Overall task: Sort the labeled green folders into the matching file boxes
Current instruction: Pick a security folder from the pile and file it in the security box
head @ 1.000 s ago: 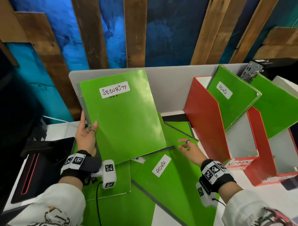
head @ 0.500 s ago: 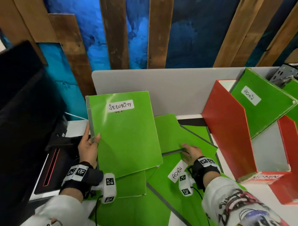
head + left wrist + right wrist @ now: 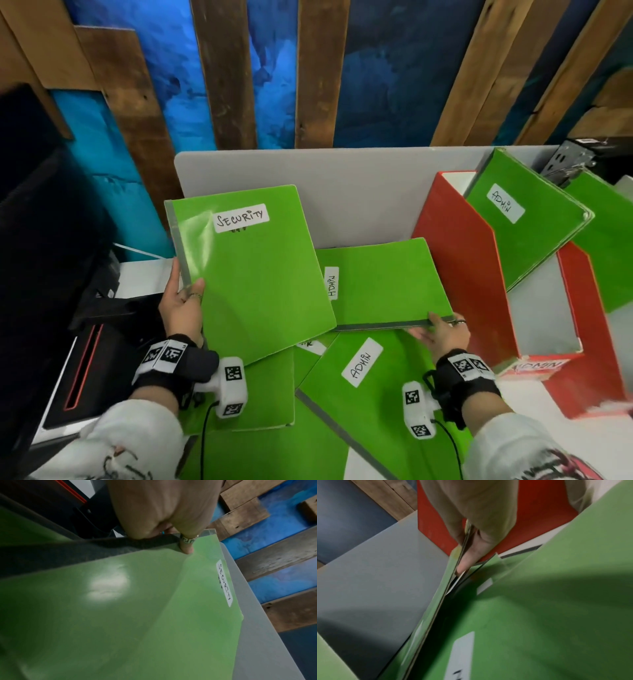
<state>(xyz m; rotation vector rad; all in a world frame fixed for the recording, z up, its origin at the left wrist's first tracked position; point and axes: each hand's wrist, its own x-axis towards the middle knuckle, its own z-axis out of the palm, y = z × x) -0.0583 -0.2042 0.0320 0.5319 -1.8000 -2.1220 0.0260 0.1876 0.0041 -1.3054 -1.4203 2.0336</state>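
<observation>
Since 0.5 s ago, right hand (image 3: 440, 334) has lifted an ADMIN folder (image 3: 383, 281) by its near edge, thumb on top, fingers (image 3: 464, 563) beneath. Left hand (image 3: 181, 306) grips SECURITY folder (image 3: 250, 274) at its spine, long axis pointing away, label far. Another folder's label is half hidden. Red ADMIN box (image 3: 459, 260) stands right on the counter.

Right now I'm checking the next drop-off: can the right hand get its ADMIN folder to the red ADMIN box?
Probably yes. The right hand pinches the lifted ADMIN folder by its edge, and the red ADMIN box stands just beside it, its open top holding only one ADMIN folder already in the box.
</observation>
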